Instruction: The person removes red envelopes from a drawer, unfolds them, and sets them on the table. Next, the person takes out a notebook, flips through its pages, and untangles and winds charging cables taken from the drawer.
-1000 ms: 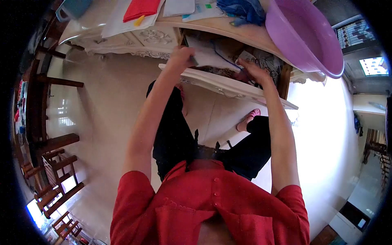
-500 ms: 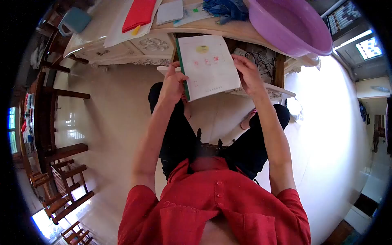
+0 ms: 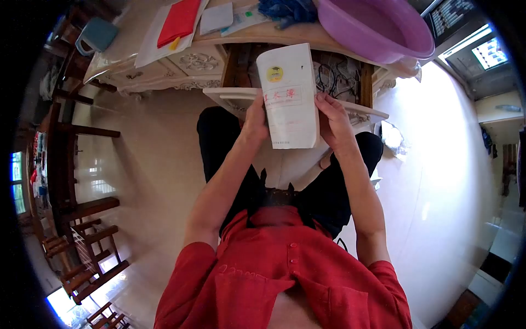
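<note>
A thin exercise book (image 3: 290, 118) with a white cover, a round yellow emblem and red printed characters is held up before me, over the open drawer. My left hand (image 3: 255, 119) grips its left edge, the fingertips partly hidden behind the cover. On the opposite edge my right hand (image 3: 333, 118) is closed, thumb at the front. The cover looks narrow and curved, with its left side bent back out of sight. Behind the book, the pulled-out drawer (image 3: 233, 97) contains tangled cables (image 3: 334, 77).
On the cream desk (image 3: 219, 46) stand a purple basin (image 3: 350, 27), a blue cloth (image 3: 287, 11), a white pad (image 3: 216, 18) and a red packet (image 3: 179, 22) on paper. A blue-grey container (image 3: 97, 37) stands far left. Wooden chairs (image 3: 90, 257) are at left, a plastic bag (image 3: 393, 140) on the floor at right.
The book has turned more upright and shifted right; its dark green spine is no longer visible and its cover looks narrower. My left hand has moved right, nearer my right hand.
</note>
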A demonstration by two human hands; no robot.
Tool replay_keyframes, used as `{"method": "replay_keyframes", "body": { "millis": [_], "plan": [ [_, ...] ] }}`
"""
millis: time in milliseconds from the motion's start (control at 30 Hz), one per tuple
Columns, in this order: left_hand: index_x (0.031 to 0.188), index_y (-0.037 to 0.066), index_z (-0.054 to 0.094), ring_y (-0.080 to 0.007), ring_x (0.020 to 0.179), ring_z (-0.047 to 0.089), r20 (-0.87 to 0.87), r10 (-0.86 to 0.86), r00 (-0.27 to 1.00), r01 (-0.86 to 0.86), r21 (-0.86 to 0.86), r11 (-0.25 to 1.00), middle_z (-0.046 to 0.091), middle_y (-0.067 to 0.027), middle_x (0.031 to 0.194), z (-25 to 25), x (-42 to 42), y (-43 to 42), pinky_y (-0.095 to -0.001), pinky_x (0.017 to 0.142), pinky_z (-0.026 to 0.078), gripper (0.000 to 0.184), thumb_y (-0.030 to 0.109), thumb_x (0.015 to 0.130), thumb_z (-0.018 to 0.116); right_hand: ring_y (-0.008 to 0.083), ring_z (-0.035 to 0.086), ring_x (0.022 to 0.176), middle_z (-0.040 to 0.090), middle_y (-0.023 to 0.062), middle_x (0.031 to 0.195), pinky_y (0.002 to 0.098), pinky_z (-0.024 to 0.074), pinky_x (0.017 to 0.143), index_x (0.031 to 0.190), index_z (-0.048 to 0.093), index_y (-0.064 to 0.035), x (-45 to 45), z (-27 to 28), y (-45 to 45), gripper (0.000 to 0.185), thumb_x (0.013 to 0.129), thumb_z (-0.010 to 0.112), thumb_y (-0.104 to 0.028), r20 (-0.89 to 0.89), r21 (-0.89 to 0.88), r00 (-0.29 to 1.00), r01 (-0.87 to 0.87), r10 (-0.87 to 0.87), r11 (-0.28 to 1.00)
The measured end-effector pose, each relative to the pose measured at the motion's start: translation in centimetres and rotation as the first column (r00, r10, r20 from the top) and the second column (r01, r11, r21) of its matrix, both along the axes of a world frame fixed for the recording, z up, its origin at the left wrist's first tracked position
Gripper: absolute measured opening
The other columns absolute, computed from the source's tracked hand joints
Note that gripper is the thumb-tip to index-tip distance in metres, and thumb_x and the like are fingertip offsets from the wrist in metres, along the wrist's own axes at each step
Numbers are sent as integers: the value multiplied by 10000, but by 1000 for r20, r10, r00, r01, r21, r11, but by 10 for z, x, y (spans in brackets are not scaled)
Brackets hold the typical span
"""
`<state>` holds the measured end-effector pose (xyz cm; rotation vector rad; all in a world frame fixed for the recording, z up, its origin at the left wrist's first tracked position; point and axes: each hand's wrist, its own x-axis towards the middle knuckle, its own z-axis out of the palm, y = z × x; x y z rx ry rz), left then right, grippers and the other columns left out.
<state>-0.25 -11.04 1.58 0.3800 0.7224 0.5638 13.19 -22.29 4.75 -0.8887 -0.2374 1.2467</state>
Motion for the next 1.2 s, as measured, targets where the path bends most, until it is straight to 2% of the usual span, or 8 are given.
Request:
{"method": "replay_keyframes", "body": {
  "millis": [67,167,233,267,700,833,1133,1200],
  "plan": [
    [1195,13,406,-244,1003,518,28,-41,999,42,-37,998,482,-125,1155,-1,1,-6,-358,808,467,454,350,892,405,118,559,796,579,29,868,238,456,697,926,543,-43,-4,-6,-1,135,845,532,-150,-49,60,999,-18,21,998],
    [1210,21,385,-249,967,542,-159,-190,969,226,258,939,480,-139,1148,26,-7,-28,-348,767,498,470,368,891,385,100,521,756,543,5,808,222,420,709,849,517,-70,-19,-2,2,75,838,526,-143,-112,147,990,-74,90,986],
    [1267,87,340,-221,1012,517,264,14,964,-33,66,997,472,-103,1171,28,-17,-33,-362,866,441,563,490,877,289,109,528,778,555,13,832,231,422,726,872,526,-67,-22,-7,2,91,836,528,-150,-81,102,996,-33,42,994],
    [1267,87,340,-221,1012,517,259,23,966,-41,63,997,472,-103,1171,20,-23,-32,-362,866,441,563,490,877,289,119,536,800,566,22,855,240,425,744,895,534,-65,-22,-10,2,111,834,531,-157,-42,61,999,13,-11,998],
    [970,36,413,-143,772,451,-115,144,983,-82,426,901,473,-65,869,14,-28,-19,-318,672,410,279,296,871,393,152,572,824,595,61,927,292,471,732,987,549,-37,2,-31,-20,218,845,520,-200,-161,-12,984,80,-80,997],
    [879,21,436,-119,697,430,-326,197,925,85,682,726,473,-53,777,22,-14,-26,-305,612,400,217,237,870,425,134,569,813,589,58,944,276,473,711,1015,533,-25,7,-20,-29,257,865,496,-230,-129,12,982,137,-135,990],
    [868,-18,515,-151,664,491,-478,26,878,448,839,310,547,-55,716,37,99,-66,-297,611,404,274,253,868,476,97,476,766,532,22,915,226,408,637,1103,481,-29,49,5,-147,432,876,444,-394,610,-179,785,274,-112,945],
    [861,-7,516,-173,665,524,-497,106,861,495,867,54,544,-92,709,38,132,-87,-315,609,422,253,243,860,481,120,463,703,529,56,876,246,378,556,1092,480,-13,65,-3,-182,433,892,403,-389,371,5,893,274,-256,962]
  ]
}}
